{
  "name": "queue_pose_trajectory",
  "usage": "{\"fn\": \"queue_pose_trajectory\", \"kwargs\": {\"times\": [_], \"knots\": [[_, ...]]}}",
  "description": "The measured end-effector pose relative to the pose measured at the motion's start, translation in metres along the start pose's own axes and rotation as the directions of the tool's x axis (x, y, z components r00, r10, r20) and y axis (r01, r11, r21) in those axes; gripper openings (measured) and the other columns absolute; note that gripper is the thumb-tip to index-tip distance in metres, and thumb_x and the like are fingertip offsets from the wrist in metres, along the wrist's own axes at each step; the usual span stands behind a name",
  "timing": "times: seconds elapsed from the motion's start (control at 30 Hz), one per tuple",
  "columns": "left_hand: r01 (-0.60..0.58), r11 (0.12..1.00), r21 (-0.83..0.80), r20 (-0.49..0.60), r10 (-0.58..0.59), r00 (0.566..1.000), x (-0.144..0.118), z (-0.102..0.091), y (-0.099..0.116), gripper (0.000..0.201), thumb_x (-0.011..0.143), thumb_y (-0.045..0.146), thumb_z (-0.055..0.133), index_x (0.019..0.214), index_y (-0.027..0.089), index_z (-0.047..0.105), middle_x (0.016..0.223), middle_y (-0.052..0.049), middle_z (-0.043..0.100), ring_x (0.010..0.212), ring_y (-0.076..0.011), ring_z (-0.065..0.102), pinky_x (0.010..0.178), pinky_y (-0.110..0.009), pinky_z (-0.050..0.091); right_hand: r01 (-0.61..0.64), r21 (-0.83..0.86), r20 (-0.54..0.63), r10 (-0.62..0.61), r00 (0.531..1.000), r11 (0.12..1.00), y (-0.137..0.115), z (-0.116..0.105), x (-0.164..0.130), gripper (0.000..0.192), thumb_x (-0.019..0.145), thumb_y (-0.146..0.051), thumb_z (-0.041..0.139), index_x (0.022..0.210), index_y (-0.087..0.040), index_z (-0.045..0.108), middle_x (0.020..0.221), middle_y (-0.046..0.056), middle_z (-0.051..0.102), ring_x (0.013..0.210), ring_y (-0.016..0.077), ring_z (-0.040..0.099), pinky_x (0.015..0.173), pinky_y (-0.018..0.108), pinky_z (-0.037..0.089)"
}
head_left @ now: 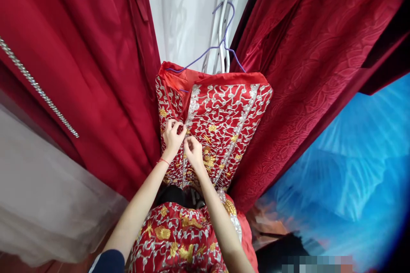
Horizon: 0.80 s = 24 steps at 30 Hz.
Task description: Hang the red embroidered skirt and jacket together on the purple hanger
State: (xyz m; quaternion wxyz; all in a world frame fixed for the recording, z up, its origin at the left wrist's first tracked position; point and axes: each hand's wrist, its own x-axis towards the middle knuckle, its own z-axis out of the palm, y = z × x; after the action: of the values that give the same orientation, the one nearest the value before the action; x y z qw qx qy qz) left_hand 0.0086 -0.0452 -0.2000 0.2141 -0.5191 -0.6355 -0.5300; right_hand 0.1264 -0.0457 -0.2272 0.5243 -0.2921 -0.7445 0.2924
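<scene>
Right at the middle of the view, both hands are pressed together on the front of an embroidered red garment [221,123]. The left hand [173,136] has its fingers curled and pinched on the fabric beside the silver-trimmed front opening [188,123], a thin red string bracelet [164,161] round its wrist. The right hand [194,151] sits just beside and slightly below it, fingertips pinched shut on the same edge; what exactly is caught between them is too small to tell. The garment hangs upright on a purple wire hanger [221,42], its hook up against a white curtain [185,13], and it is covered in silver scrollwork with gold flowers. Below the forearms, more cloth of the same embroidery [176,239] lies bunched at the bottom of the view. On the left hangs a plain red satin dress [80,64] with a strip of sparkling trim [38,89], and pale tulle [41,196] below it. On the right hangs a dark red textured gown [307,76], and past it a blue fabric [358,170].
</scene>
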Motion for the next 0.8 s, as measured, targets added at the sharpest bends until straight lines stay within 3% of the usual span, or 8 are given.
{"fn": "queue_pose_trajectory", "kwargs": {"times": [0.1, 0.17, 0.3, 0.4, 0.5, 0.63, 0.8], "knots": [[0.005, 0.998, -0.067, -0.084, -0.010, 0.996, -0.012, -0.005, -0.003, 0.015, 0.092, 0.033, 0.065, 0.093, 0.021, 0.073, 0.117, -0.010, 0.057, 0.111, -0.0227, 0.059, 0.097, -0.034, 0.048, -0.034, 0.070, -0.063, 0.038, 0.997, 0.997, -0.002, 0.012, -0.005, 0.023, 0.095, -0.035, 0.045, 0.085, -0.018, 0.057, 0.079, 0.002, 0.062, 0.066, 0.0120, 0.054, 0.064, 0.023, 0.043], [0.012, 0.991, -0.130, -0.076, -0.022, 0.997, -0.018, -0.007, -0.005, 0.018, 0.093, 0.034, 0.063, 0.097, 0.021, 0.074, 0.122, -0.011, 0.055, 0.117, -0.0242, 0.057, 0.099, -0.035, 0.048, -0.032, 0.097, -0.126, 0.044, 0.991, 0.995, -0.016, 0.015, 0.006, 0.026, 0.097, -0.040, 0.046, 0.094, -0.018, 0.059, 0.078, 0.001, 0.063, 0.064, 0.0115, 0.053, 0.062, 0.023, 0.042], [0.070, 0.957, -0.281, -0.030, -0.081, 0.996, -0.026, -0.006, -0.006, 0.023, 0.096, 0.032, 0.057, 0.108, 0.020, 0.072, 0.119, -0.012, 0.055, 0.109, -0.0228, 0.060, 0.097, -0.036, 0.050, -0.101, 0.037, -0.175, 0.106, 0.979, 0.994, -0.049, 0.017, 0.044, 0.035, 0.094, -0.048, 0.055, 0.113, -0.020, 0.059, 0.069, -0.003, 0.062, 0.060, 0.0123, 0.056, 0.061, 0.023, 0.041], [0.111, 0.934, -0.339, -0.031, -0.129, 0.991, -0.029, -0.004, -0.002, 0.025, 0.097, 0.030, 0.052, 0.111, 0.020, 0.070, 0.114, -0.012, 0.057, 0.104, -0.0222, 0.061, 0.095, -0.036, 0.050, -0.112, 0.069, -0.167, 0.122, 0.978, 0.991, -0.065, 0.020, 0.063, 0.028, 0.092, -0.045, 0.059, 0.102, -0.019, 0.060, 0.067, -0.003, 0.062, 0.061, 0.0120, 0.058, 0.064, 0.023, 0.042], [0.123, 0.922, -0.367, -0.036, -0.146, 0.989, -0.030, -0.004, 0.003, 0.019, 0.095, 0.030, 0.058, 0.103, 0.019, 0.071, 0.112, -0.011, 0.058, 0.104, -0.0219, 0.062, 0.095, -0.035, 0.051, -0.049, 0.187, -0.224, 0.092, 0.970, 0.981, -0.073, 0.014, 0.062, 0.025, 0.096, -0.044, 0.052, 0.092, -0.020, 0.058, 0.064, -0.005, 0.055, 0.057, 0.0095, 0.052, 0.060, 0.021, 0.040], [0.140, 0.908, -0.395, -0.039, -0.168, 0.985, -0.029, -0.004, 0.004, 0.016, 0.094, 0.032, 0.061, 0.097, 0.019, 0.070, 0.108, -0.009, 0.062, 0.100, -0.0195, 0.064, 0.091, -0.033, 0.053, -0.013, 0.249, -0.338, 0.100, 0.936, 0.968, -0.065, -0.013, 0.042, 0.029, 0.096, -0.047, 0.050, 0.090, -0.020, 0.056, 0.066, -0.005, 0.051, 0.056, 0.0086, 0.046, 0.056, 0.020, 0.036], [0.116, 0.914, -0.390, -0.039, -0.142, 0.989, -0.023, -0.002, 0.000, 0.013, 0.095, 0.031, 0.060, 0.095, 0.021, 0.068, 0.105, -0.008, 0.064, 0.098, -0.0195, 0.063, 0.090, -0.034, 0.053, -0.251, 0.036, -0.461, 0.238, 0.855, 0.967, -0.026, -0.042, 0.012, 0.027, 0.094, -0.044, 0.048, 0.089, -0.018, 0.056, 0.063, -0.003, 0.052, 0.053, 0.0113, 0.044, 0.056, 0.024, 0.035]]}}
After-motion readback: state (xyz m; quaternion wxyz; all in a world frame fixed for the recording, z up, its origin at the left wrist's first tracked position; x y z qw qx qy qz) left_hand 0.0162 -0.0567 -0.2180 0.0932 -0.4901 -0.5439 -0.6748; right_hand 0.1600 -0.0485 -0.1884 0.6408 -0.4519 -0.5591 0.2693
